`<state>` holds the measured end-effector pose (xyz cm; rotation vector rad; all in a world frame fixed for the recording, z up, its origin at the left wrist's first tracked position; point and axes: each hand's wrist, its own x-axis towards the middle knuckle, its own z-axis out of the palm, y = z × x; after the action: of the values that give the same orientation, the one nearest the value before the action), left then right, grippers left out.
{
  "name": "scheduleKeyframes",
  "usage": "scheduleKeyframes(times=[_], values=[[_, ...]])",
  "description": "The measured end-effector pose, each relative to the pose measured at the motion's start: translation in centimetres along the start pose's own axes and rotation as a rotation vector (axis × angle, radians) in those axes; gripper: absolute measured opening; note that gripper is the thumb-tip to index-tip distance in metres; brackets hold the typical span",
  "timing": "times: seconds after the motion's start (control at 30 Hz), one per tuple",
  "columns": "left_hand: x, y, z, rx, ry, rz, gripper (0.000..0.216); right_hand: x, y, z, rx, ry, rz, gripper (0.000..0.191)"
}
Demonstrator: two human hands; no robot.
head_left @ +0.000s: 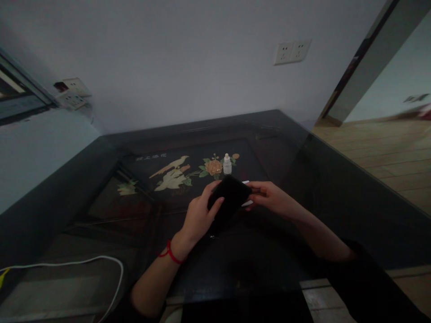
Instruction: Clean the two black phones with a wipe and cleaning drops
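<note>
Gripping a flat, dark rectangular slab with rounded corners point(230, 199), the left hand point(200, 215) has its thumb laid across the face and its other fingers at the far edge. The slab is held tilted above the near part of a dark, glossy table point(336, 193). At the slab's right edge, the right hand point(269, 197) pinches a thin white piece point(248, 203), mostly hidden; its material cannot be told.

Just beyond the slab stands a small, pale, capped bottle point(227, 167), upright, with straight sides and a narrow top; its contents cannot be made out. Next to it the tabletop shows a decorative orange-pink flower point(213, 167) with green leaves, and pale, long-tailed birds point(173, 177) to the left. A thin red cord bracelet point(173, 255) circles the left wrist, and a smooth white cable point(101, 257) curves at lower left.
</note>
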<state>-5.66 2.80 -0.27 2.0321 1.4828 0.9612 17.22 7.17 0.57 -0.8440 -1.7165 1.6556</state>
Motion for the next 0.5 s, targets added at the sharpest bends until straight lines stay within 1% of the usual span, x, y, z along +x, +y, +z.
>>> scheduleKeyframes(times=[0.2, 0.3, 0.5], values=[[-0.21, 0.42, -0.30, 0.078, 0.002, 0.048, 0.040, -0.07, 0.00, -0.07, 0.001, -0.009, 0.000, 0.035], [-0.15, 0.48, -0.36, 0.070, -0.011, 0.047, 0.039, -0.17, -0.21, 0.06, -0.015, -0.002, 0.007, 0.037], [0.15, -0.21, -0.52, 0.042, -0.022, 0.051, 0.034, -0.34, -0.53, 0.46, -0.046, 0.019, 0.020, 0.032]])
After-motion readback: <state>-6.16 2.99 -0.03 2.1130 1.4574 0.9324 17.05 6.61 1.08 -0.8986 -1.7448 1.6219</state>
